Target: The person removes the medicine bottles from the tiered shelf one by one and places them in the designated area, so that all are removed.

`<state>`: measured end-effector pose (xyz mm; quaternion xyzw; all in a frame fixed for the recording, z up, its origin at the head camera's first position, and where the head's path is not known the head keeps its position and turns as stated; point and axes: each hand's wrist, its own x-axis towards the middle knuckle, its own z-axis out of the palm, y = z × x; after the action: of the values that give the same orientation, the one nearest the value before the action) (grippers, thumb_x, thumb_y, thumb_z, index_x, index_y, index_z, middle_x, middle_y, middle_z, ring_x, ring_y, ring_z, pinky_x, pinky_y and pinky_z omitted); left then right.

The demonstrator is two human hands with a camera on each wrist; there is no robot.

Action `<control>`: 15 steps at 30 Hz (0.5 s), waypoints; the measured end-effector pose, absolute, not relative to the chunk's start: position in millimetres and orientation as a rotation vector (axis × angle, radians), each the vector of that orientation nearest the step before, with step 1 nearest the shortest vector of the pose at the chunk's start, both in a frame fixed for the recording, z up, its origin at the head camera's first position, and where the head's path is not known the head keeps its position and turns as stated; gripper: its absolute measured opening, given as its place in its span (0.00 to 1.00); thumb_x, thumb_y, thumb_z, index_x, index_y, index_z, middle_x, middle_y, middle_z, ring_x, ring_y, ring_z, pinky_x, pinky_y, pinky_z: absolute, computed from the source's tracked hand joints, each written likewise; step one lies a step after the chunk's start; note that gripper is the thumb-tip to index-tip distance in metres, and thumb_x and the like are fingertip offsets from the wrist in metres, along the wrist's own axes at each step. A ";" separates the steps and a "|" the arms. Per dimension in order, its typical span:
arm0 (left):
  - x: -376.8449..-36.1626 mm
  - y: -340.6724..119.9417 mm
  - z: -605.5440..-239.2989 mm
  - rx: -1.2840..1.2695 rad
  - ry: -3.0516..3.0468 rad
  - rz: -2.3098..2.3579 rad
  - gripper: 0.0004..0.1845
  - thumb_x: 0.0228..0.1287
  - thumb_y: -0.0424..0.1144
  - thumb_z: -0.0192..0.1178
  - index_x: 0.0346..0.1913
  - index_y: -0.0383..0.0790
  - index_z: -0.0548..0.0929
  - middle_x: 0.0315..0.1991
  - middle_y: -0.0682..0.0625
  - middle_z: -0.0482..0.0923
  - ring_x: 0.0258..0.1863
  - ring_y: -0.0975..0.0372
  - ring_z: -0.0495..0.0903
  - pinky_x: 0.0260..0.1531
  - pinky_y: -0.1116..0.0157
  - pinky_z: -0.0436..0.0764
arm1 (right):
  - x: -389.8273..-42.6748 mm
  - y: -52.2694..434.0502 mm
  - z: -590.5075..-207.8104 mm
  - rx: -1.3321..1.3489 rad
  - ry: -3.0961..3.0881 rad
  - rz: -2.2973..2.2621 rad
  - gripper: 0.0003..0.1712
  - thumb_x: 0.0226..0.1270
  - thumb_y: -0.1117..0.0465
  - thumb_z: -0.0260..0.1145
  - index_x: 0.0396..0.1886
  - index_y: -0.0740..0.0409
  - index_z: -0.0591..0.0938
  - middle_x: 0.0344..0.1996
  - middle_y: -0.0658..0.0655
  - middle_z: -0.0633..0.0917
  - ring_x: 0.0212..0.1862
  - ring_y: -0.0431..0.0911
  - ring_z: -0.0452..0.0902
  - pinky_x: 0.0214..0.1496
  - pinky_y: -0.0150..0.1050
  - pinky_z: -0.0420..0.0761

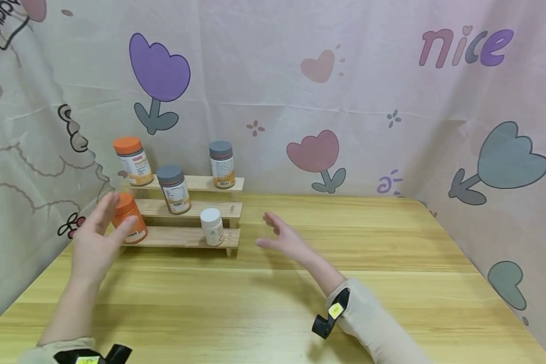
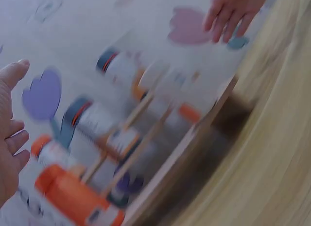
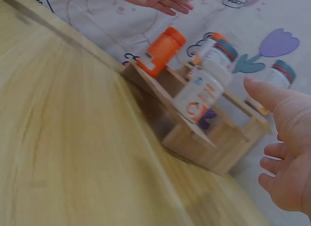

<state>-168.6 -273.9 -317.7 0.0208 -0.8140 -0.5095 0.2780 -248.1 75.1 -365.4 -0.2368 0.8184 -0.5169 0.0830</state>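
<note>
- The pale wooden counter [image 1: 273, 303] runs smooth and long-grained beneath both forearms, each in a cream sleeve with a small black wrist unit.
- The left hand [image 1: 95, 242] hangs over it with fingers straight and spread; its grip is apart and holds nothing, just in front of the orange bottle [image 1: 129, 218].
- The right hand [image 1: 284, 240] is likewise spread and empty, near the white bottle [image 1: 212, 227].
- Both bottles stand upright on the lowest step of a three-step wooden rack [image 1: 188, 237].
- Three round labelled jars occupy the upper steps, two grey-lidded, one orange-lidded.
</note>
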 end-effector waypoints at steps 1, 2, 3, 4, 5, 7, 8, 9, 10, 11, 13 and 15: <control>-169.3 -282.1 -319.9 0.096 -2.178 -1.376 0.35 0.64 0.38 0.59 0.72 0.44 0.57 0.70 0.55 0.60 0.66 0.72 0.59 0.57 0.86 0.57 | -247.7 71.1 -366.7 -0.703 2.431 -1.541 0.49 0.60 0.54 0.68 0.74 0.58 0.51 0.71 0.59 0.60 0.70 0.53 0.54 0.71 0.46 0.54; -169.8 -289.9 -322.1 0.137 -2.171 -1.394 0.35 0.65 0.38 0.58 0.72 0.44 0.56 0.70 0.56 0.59 0.66 0.72 0.58 0.57 0.85 0.56 | -247.4 67.5 -368.4 -0.697 2.420 -1.538 0.49 0.60 0.54 0.68 0.74 0.58 0.51 0.71 0.58 0.60 0.70 0.54 0.54 0.71 0.46 0.54; -170.5 -297.8 -324.6 0.166 -2.168 -1.416 0.35 0.66 0.39 0.57 0.73 0.45 0.55 0.70 0.57 0.57 0.67 0.71 0.56 0.58 0.85 0.55 | -247.0 63.9 -370.0 -0.687 2.411 -1.533 0.49 0.60 0.53 0.68 0.74 0.58 0.51 0.71 0.58 0.60 0.70 0.54 0.54 0.70 0.46 0.55; -171.0 -305.1 -326.9 0.189 -2.157 -1.450 0.36 0.66 0.39 0.56 0.73 0.45 0.53 0.71 0.57 0.56 0.68 0.71 0.54 0.59 0.84 0.54 | -246.8 60.5 -371.7 -0.679 2.403 -1.531 0.48 0.60 0.53 0.67 0.74 0.58 0.51 0.70 0.58 0.60 0.70 0.53 0.55 0.70 0.46 0.55; -171.7 -312.3 -329.5 0.207 -2.158 -1.470 0.36 0.67 0.40 0.56 0.73 0.45 0.51 0.72 0.57 0.53 0.68 0.72 0.52 0.60 0.84 0.52 | -246.9 57.1 -373.5 -0.677 2.394 -1.533 0.48 0.60 0.53 0.67 0.74 0.58 0.52 0.70 0.58 0.60 0.70 0.53 0.55 0.70 0.46 0.56; -173.3 -324.6 -335.8 0.224 -2.171 -1.493 0.37 0.68 0.41 0.54 0.74 0.42 0.48 0.73 0.56 0.49 0.69 0.73 0.49 0.61 0.84 0.49 | -247.1 51.0 -377.0 -0.676 2.377 -1.548 0.48 0.61 0.54 0.67 0.73 0.61 0.52 0.70 0.59 0.61 0.69 0.53 0.56 0.70 0.46 0.56; -173.9 -330.0 -339.4 0.229 -2.181 -1.505 0.37 0.68 0.41 0.53 0.74 0.41 0.47 0.73 0.56 0.48 0.69 0.73 0.48 0.61 0.84 0.48 | -247.3 48.3 -378.7 -0.672 2.370 -1.552 0.47 0.61 0.54 0.67 0.73 0.61 0.53 0.70 0.59 0.61 0.69 0.53 0.56 0.70 0.46 0.57; -174.7 -334.9 -343.1 0.239 -2.196 -1.503 0.38 0.68 0.42 0.53 0.74 0.41 0.46 0.73 0.56 0.47 0.69 0.74 0.47 0.60 0.84 0.48 | -247.6 45.5 -380.4 -0.665 2.366 -1.552 0.47 0.60 0.54 0.67 0.73 0.61 0.53 0.70 0.59 0.61 0.69 0.53 0.56 0.70 0.46 0.57; -175.3 -339.0 -347.1 0.252 -2.214 -1.492 0.38 0.68 0.43 0.53 0.74 0.40 0.45 0.73 0.56 0.46 0.69 0.74 0.47 0.59 0.85 0.48 | -247.7 42.9 -381.9 -0.658 2.361 -1.556 0.47 0.60 0.53 0.68 0.73 0.61 0.53 0.70 0.59 0.61 0.69 0.53 0.56 0.70 0.47 0.57; -176.0 -342.8 -351.1 0.269 -2.244 -1.463 0.39 0.68 0.44 0.53 0.74 0.40 0.45 0.73 0.56 0.46 0.69 0.74 0.47 0.58 0.86 0.49 | -247.8 40.5 -383.3 -0.647 2.356 -1.555 0.47 0.60 0.53 0.68 0.73 0.61 0.54 0.70 0.59 0.61 0.69 0.53 0.56 0.70 0.47 0.57; -177.0 -349.4 -359.6 0.303 -2.291 -1.447 0.39 0.68 0.47 0.52 0.74 0.40 0.45 0.73 0.56 0.46 0.70 0.72 0.45 0.56 0.88 0.51 | -247.8 36.3 -386.0 -0.623 2.352 -1.551 0.48 0.59 0.53 0.69 0.72 0.61 0.55 0.70 0.59 0.62 0.69 0.54 0.57 0.69 0.48 0.58; -178.4 -355.7 -368.0 0.340 -2.338 -1.445 0.40 0.68 0.50 0.51 0.74 0.42 0.44 0.73 0.56 0.45 0.71 0.68 0.44 0.53 0.89 0.52 | -248.2 32.6 -388.8 -0.598 2.356 -1.543 0.48 0.58 0.53 0.70 0.72 0.61 0.55 0.69 0.59 0.62 0.68 0.56 0.58 0.68 0.49 0.59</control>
<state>-178.4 -355.7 -368.0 0.1208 -0.8295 -0.5129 0.1851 -248.2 32.6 -388.8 -0.2060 0.8113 -0.5313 0.1307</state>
